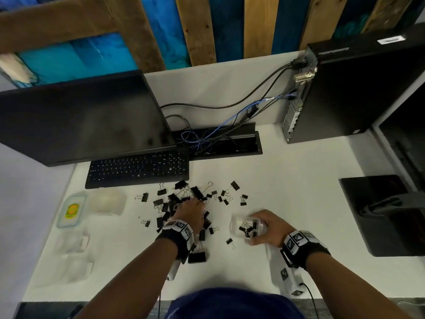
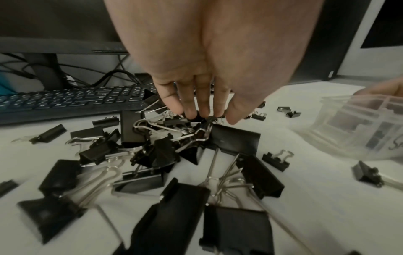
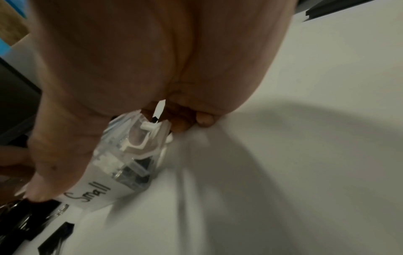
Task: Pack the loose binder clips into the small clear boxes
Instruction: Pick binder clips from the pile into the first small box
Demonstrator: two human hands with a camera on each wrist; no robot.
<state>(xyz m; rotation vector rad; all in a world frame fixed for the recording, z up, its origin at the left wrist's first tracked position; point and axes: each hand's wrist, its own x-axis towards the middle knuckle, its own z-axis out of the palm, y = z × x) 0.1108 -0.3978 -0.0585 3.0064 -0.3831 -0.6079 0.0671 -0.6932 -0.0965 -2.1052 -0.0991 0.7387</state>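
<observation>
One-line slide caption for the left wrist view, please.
Left hand reaches fingertips-down into a pile of black binder clips beside a keyboard, clear box at right.

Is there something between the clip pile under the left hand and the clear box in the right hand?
Nothing visible blocks it. Only scattered small clips lie flat on the desk between the left hand and the clear box, held by the right hand.

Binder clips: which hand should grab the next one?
Left. The left hand already has its fingertips down in the clip pile; the right hand is busy holding the clear box.
</observation>
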